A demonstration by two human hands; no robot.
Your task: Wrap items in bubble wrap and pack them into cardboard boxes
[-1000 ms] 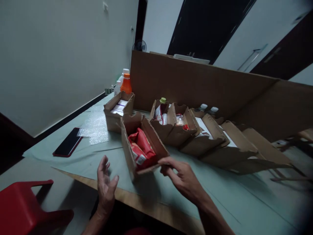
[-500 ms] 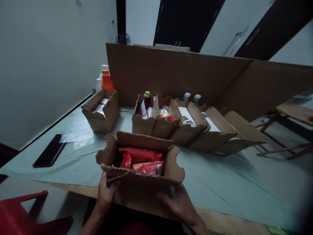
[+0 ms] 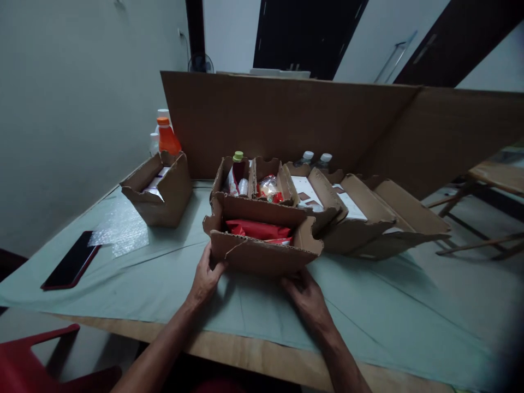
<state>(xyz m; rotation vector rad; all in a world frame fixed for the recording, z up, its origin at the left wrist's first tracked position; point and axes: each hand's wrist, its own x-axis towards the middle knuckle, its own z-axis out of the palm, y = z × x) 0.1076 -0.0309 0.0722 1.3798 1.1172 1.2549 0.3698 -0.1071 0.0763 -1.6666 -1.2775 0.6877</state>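
Both my hands hold a brown cardboard box [image 3: 262, 256] with an open top and notched ends. Inside it lie red packets [image 3: 257, 229]. My left hand [image 3: 207, 278] grips the box at its lower left corner, thumb on the near wall. Low on the right side, my right hand [image 3: 305, 295] is closed on the box, its fingertips partly hidden underneath. Just behind stand two similar boxes, one with a green-capped bottle [image 3: 238, 157] and one with small wrapped items [image 3: 269, 188].
Further cardboard boxes [image 3: 360, 234] lean in a row to the right. Left stand a box [image 3: 172, 199], bubble wrap [image 3: 123, 229], a phone [image 3: 69, 261] and an orange bottle [image 3: 168, 139]. A tall cardboard panel [image 3: 262, 120] closes off the back. A red stool [image 3: 36, 360] is at lower left.
The box with red packets has moved forward and to the right, away from me, up against the row of boxes. Both hands have travelled with it. The view has shifted slightly.
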